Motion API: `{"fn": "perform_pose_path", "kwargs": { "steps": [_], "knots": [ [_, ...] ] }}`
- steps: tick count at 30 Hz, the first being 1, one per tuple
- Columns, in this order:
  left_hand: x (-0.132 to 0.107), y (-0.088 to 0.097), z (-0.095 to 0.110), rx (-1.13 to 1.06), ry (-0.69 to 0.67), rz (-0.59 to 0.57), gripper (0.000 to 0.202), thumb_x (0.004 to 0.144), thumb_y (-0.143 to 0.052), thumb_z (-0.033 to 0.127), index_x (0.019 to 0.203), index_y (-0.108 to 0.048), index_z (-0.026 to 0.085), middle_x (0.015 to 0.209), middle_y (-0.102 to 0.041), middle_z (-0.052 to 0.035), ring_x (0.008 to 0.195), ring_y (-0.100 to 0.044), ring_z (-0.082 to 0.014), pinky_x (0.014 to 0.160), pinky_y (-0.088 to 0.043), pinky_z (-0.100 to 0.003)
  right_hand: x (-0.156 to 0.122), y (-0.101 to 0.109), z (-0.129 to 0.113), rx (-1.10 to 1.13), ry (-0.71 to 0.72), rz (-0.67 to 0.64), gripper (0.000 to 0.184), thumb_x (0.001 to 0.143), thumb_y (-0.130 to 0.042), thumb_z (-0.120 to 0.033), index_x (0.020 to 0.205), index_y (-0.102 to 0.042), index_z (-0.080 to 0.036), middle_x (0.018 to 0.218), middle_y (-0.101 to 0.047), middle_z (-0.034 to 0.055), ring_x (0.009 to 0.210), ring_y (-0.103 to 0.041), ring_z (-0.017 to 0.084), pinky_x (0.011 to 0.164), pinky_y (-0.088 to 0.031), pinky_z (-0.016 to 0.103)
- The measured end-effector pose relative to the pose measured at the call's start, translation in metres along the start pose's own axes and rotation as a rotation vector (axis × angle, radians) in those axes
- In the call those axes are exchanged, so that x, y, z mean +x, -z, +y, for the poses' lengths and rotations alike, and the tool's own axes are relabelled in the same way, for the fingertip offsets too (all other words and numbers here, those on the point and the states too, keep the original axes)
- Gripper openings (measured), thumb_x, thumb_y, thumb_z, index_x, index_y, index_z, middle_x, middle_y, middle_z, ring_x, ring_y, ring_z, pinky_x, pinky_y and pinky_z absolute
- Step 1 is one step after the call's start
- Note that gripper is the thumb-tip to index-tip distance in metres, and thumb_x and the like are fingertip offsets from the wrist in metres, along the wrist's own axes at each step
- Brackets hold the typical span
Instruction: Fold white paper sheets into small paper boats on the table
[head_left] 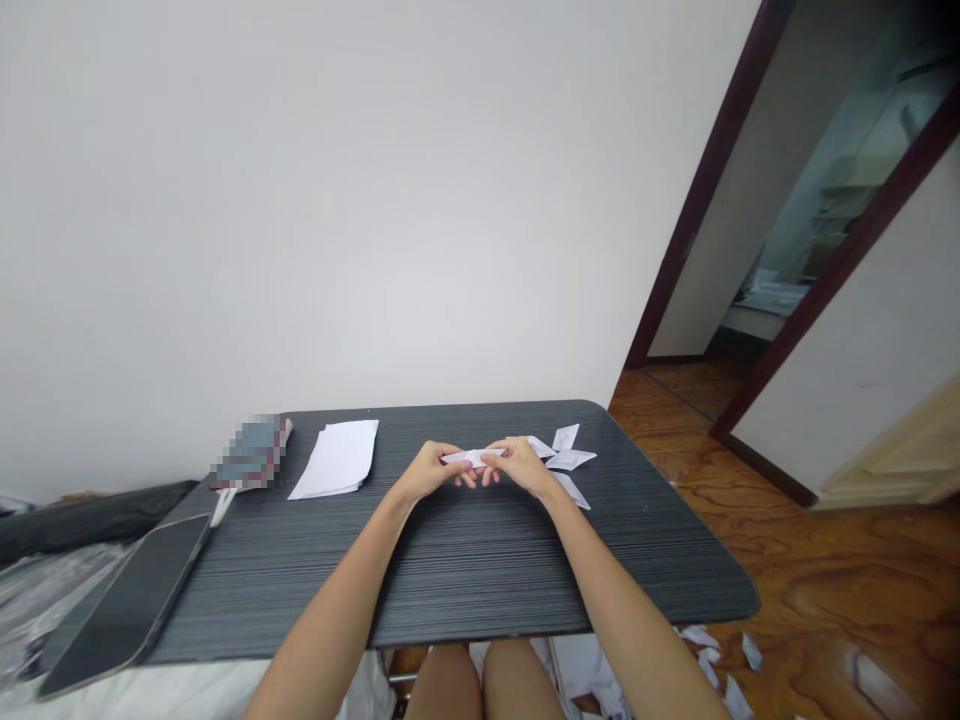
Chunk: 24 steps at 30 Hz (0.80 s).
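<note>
Both my hands meet over the middle of a dark striped table point(465, 570). My left hand point(430, 470) and my right hand point(517, 462) pinch the two ends of a narrow folded strip of white paper point(472, 457), held just above the tabletop. The fingers of both hands are curled round the strip. Several folded white paper pieces point(568, 460) lie on the table just right of my right hand.
A stack of white sheets point(337, 458) lies at the back left, next to a blurred-out booklet point(251, 452). A dark tablet point(127, 605) overhangs the table's left edge. Paper scraps point(712, 660) litter the wooden floor at the right. An open doorway stands at the far right.
</note>
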<state>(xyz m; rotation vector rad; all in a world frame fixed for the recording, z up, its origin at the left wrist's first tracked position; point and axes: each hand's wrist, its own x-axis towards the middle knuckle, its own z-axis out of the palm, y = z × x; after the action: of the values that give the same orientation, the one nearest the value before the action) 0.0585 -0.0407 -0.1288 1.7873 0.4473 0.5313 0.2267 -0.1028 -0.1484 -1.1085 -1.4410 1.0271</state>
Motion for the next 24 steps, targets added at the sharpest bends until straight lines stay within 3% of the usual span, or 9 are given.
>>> {"fn": "perform_pose_path", "kwargs": {
  "steps": [7,11,15,20,24],
  "knots": [
    [0.003,-0.001,-0.015,0.070,0.026,-0.002,0.034,0.076,-0.049,0.037,0.070,-0.059,0.005,0.058,-0.065,-0.0096,0.052,-0.061,-0.0151,0.044,-0.041,-0.019,0.000,-0.008,0.005,-0.044,-0.018,0.010,0.027,0.069,-0.054,-0.036,0.070,-0.060,-0.010,0.059,-0.064,0.0052,0.040,-0.052,0.009,0.039,-0.034,0.019],
    [0.004,-0.004,-0.019,0.004,0.062,-0.049,0.042,0.078,-0.042,0.045,0.073,-0.056,0.006,0.065,-0.066,-0.0123,0.061,-0.064,-0.0190,0.044,-0.042,-0.020,-0.002,-0.011,0.001,-0.077,-0.036,0.007,0.029,0.071,-0.049,-0.038,0.065,-0.058,-0.010,0.058,-0.062,0.0051,0.037,-0.050,0.009,0.036,-0.030,0.019],
    [0.002,0.000,-0.017,-0.085,0.123,-0.108,0.046,0.078,-0.037,0.048,0.075,-0.055,0.006,0.068,-0.066,-0.0144,0.064,-0.064,-0.0199,0.043,-0.041,-0.019,-0.002,-0.008,-0.002,-0.071,-0.012,-0.075,0.032,0.078,-0.041,-0.037,0.066,-0.056,-0.011,0.053,-0.059,0.0023,0.040,-0.051,0.008,0.040,-0.034,0.019],
    [-0.002,0.000,-0.013,-0.005,0.087,-0.037,0.032,0.070,-0.056,0.039,0.073,-0.056,0.007,0.063,-0.065,-0.0102,0.050,-0.060,-0.0144,0.038,-0.033,-0.017,-0.005,-0.007,0.002,-0.121,-0.006,-0.007,0.021,0.071,-0.051,-0.031,0.070,-0.058,-0.011,0.050,-0.055,-0.0009,0.037,-0.041,0.005,0.039,-0.031,0.018],
    [-0.003,-0.006,-0.011,0.078,0.057,-0.041,0.025,0.065,-0.061,0.031,0.069,-0.059,0.007,0.057,-0.062,-0.0047,0.043,-0.054,-0.0094,0.046,-0.040,-0.019,-0.007,-0.009,0.005,-0.168,-0.018,-0.016,0.016,0.066,-0.056,-0.027,0.067,-0.059,-0.011,0.049,-0.054,-0.0017,0.039,-0.042,0.006,0.041,-0.033,0.018]
  ]
}}
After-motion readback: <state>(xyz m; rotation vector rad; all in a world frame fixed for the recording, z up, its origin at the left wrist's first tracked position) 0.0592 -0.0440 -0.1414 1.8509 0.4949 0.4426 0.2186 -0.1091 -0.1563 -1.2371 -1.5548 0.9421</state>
